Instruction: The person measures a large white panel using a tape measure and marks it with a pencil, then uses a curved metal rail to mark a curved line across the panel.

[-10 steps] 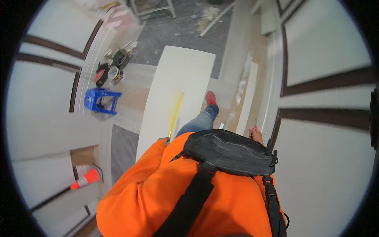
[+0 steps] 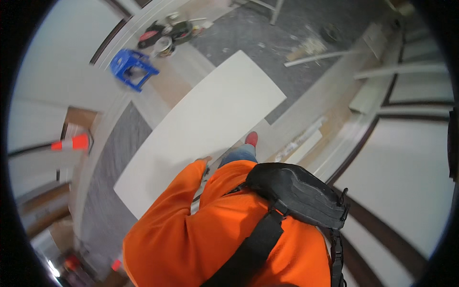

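Observation:
A long white board [image 2: 205, 103] lies in front of me, slanting from lower left to upper right. My left hand [image 2: 205, 159] is at its near edge, close to my body, with only the back and a few fingers showing. Its fingers look closed around the tape measure, whose case is mostly hidden; a small dark part shows just below the hand. No yellow blade lies on the board. My right hand is out of sight behind the black bag [image 2: 299, 193] strapped across my orange top.
A blue plastic stool [image 2: 131, 68] stands left of the board, near a bucket [image 2: 164, 46] and tools. An orange-and-white cone [image 2: 71, 142] is farther left. White strips [image 2: 306, 143] lie along the right wall. Offcuts [image 2: 311, 48] and a trestle leg [image 2: 276, 12] are beyond the board.
The yellow tape blade that stretched over the board from my left hand is gone from view. My view has turned, so the board now slants rightward. My right hand has left the picture.

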Tool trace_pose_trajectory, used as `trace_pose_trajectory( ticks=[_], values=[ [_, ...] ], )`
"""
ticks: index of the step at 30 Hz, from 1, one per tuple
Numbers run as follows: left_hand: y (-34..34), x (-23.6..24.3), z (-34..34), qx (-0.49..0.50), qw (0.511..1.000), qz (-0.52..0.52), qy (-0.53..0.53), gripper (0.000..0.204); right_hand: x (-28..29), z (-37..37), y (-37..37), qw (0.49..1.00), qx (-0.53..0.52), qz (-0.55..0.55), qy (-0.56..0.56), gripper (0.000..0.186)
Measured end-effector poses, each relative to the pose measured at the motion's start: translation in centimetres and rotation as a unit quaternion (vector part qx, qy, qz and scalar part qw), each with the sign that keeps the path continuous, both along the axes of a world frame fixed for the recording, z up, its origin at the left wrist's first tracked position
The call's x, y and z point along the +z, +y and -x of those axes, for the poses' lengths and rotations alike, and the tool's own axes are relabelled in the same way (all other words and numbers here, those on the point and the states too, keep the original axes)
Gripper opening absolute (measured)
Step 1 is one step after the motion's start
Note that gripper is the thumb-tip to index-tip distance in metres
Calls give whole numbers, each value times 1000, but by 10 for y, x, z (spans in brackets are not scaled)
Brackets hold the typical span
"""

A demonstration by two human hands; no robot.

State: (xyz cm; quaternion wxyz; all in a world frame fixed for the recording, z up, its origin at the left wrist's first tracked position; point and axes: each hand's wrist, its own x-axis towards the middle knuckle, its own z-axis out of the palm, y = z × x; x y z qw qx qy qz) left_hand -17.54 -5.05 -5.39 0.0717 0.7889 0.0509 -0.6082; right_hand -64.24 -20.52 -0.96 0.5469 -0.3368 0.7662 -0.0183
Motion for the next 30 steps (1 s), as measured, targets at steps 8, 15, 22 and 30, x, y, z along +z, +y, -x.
trace_pose_trajectory(
  ticks=[8,15,22,30],
  values=[
    [-157,70,81,-66,973,76,207,51,48,58,-199,994,103,6,32,22],
    [-181,35,146,-165,969,185,-22,53,29,53,-372,961,275,-28,18,23],
    [-228,77,217,133,976,170,36,41,25,-24,-548,892,451,-21,23,24],
    [-364,75,205,193,953,170,-159,102,27,-227,-581,745,658,-74,-79,26]
  ],
)
